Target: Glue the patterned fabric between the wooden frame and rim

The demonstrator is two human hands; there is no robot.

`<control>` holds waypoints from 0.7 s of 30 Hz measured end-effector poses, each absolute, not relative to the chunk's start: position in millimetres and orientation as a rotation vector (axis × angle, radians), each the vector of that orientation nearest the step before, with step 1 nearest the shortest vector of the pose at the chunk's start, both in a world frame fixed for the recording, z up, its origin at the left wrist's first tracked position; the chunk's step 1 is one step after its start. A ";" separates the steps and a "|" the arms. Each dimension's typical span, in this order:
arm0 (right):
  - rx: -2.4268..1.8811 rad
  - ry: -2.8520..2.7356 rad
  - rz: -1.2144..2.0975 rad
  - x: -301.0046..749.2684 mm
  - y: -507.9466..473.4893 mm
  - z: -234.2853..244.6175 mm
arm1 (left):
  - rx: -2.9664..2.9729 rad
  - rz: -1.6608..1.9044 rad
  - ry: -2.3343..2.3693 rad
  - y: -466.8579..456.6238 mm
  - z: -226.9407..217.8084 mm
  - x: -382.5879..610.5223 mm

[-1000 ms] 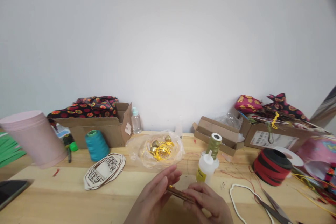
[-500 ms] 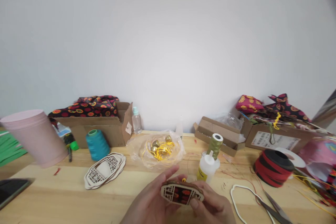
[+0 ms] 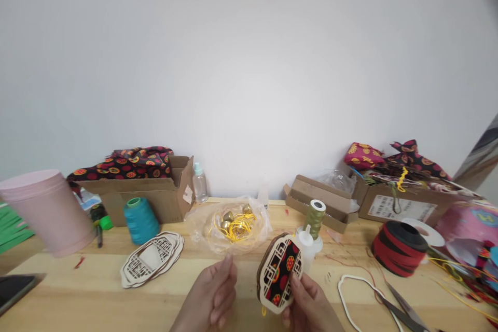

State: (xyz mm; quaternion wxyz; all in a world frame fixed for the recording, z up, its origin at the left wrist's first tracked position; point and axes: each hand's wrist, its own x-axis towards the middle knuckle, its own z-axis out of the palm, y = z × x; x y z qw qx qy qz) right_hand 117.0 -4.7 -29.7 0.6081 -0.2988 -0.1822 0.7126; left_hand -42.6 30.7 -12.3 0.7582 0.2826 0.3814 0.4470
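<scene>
My right hand (image 3: pixel 311 303) grips an oval wooden lattice ornament (image 3: pixel 280 275) by its right edge, thumb on the front. Black fabric with red and yellow medallions fills its middle, and the piece looks layered. A small yellow cord loop (image 3: pixel 264 311) sticks out at its bottom. To the left, apart from the ornament, my left hand (image 3: pixel 212 293) is loosely closed, with nothing visible in its fingers. Just behind the ornament stands a white glue bottle (image 3: pixel 307 246), partly hidden by it.
A plastic bag (image 3: pixel 200 223) holds brass bells (image 3: pixel 228 216) and yellow cord. Wooden lattice panels (image 3: pixel 146 264) lie at left, near a teal thread cone (image 3: pixel 141 220). At right are scissors (image 3: pixel 404 306), a wooden outline frame (image 3: pixel 342 295) and a red-black ribbon spool (image 3: pixel 399 249). Cardboard boxes (image 3: pixel 143 199) stand behind.
The left hand has let go of the ornament and moved away to the left. My right hand has turned the ornament from lying sideways to nearly upright, its patterned front showing more fully.
</scene>
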 end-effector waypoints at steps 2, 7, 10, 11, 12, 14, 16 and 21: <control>-0.677 -0.443 1.647 116.7 -4.3 -32.3 | 0.634 0.964 0.801 27.1 -7.0 -42.0; -0.714 -0.632 1.674 110.8 -3.5 -46.6 | 0.696 1.045 0.681 19.3 1.6 -34.5; -0.821 -0.754 1.623 109.8 -4.2 -48.6 | 0.724 0.963 0.681 21.5 1.1 -34.0; -0.872 -0.801 1.560 111.0 -4.9 -46.9 | 0.713 0.958 0.701 24.0 -0.9 -35.3; -0.922 -0.857 1.459 113.0 -5.9 -44.0 | 0.703 0.973 0.731 27.1 -4.0 -36.7; -0.996 -1.007 1.125 118.3 -8.8 -37.0 | 0.712 1.034 0.797 33.7 -13.4 -38.5; -1.025 -1.181 0.698 122.8 -12.5 -31.2 | 0.756 1.073 0.843 37.2 -25.1 -36.0; -1.037 -1.603 0.340 111.1 -18.1 -37.2 | 0.647 1.099 0.849 19.5 -36.1 -20.9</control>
